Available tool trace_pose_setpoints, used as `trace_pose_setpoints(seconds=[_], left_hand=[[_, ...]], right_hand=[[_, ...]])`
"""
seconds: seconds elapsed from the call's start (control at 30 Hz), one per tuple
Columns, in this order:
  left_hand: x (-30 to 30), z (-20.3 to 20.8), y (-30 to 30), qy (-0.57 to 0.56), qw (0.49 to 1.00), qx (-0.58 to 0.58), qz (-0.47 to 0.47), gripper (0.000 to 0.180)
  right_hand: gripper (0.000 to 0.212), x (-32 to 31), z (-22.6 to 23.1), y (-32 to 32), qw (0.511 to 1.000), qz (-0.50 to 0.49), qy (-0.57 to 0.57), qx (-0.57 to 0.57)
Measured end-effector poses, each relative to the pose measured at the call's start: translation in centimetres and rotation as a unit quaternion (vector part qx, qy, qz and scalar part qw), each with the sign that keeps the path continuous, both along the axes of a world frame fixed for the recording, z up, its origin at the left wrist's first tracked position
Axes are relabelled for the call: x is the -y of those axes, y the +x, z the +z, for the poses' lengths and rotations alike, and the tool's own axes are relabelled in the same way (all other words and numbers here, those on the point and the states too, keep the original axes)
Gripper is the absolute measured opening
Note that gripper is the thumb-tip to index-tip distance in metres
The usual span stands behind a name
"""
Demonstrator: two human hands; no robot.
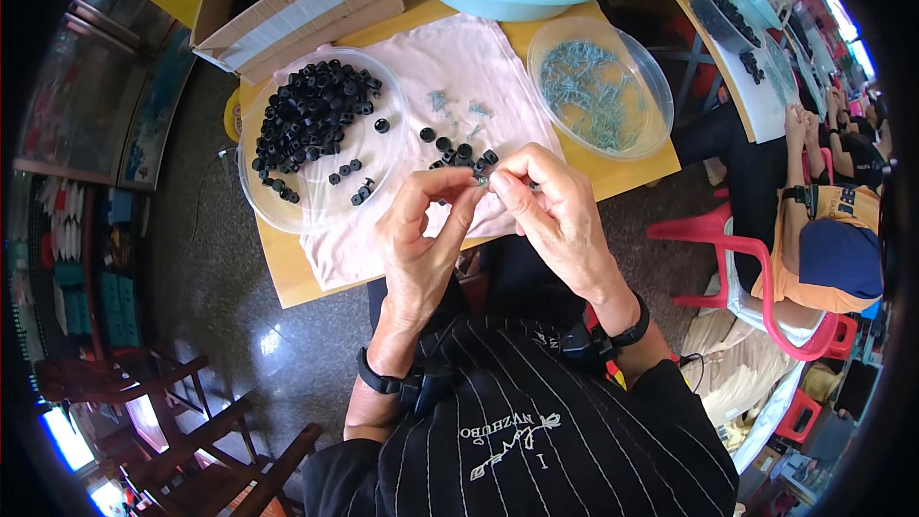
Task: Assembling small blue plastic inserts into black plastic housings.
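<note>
Over the front of a pale pink cloth [459, 48], my two hands meet fingertip to fingertip. Thumb and forefinger of my left hand [418, 225] pinch a small shiny metal piece [481, 180], largely covered by the fingers. My right hand [560, 215] is closed in a pinch right beside it; what it grips is hidden. Just beyond the fingertips lie several small black round caps [464, 150], some partly behind my hands. Thin silvery screws or pins [477, 109] lie loose farther back on the cloth.
At left, a clear round tray [251, 196] holds a heap of black caps. A clear tub [661, 124] of silvery screws stands at right. Behind are a cardboard box [316, 10] and a light blue basin [565, 8]. A person sits on a red chair [751, 247] at right.
</note>
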State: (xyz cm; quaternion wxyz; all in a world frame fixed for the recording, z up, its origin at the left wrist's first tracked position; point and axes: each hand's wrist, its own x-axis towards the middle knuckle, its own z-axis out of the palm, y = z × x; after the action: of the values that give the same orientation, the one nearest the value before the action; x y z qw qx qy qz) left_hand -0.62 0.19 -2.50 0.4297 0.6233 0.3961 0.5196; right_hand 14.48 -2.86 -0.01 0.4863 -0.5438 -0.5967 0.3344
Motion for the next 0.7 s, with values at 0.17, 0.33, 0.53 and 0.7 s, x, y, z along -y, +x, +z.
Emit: trace_pose_setpoints(seconds=[0.17, 0.33, 0.53, 0.7], left_hand=[[0.7, 0.8, -0.6, 0.138, 0.984, -0.109, 0.004, 0.018], [2.7, 0.5, -0.8, -0.021, 0.999, 0.013, -0.040, 0.011], [4.9, 1.4, -2.2, -0.201, 0.968, 0.094, -0.120, 0.016], [5.9, 0.0, -3.8, -0.429, 0.772, 0.365, -0.295, 0.018]], right_hand=[[0.015, 1.2, 0.6, -0.4, 0.994, 0.020, -0.050, -0.095], [0.012, 2.2, -0.3, -0.6, 0.977, 0.071, -0.029, -0.201], [0.005, 4.1, -1.3, -1.0, 0.994, 0.042, 0.096, -0.020], [0.005, 5.8, -0.9, -1.6, 0.986, 0.071, 0.152, -0.003]])
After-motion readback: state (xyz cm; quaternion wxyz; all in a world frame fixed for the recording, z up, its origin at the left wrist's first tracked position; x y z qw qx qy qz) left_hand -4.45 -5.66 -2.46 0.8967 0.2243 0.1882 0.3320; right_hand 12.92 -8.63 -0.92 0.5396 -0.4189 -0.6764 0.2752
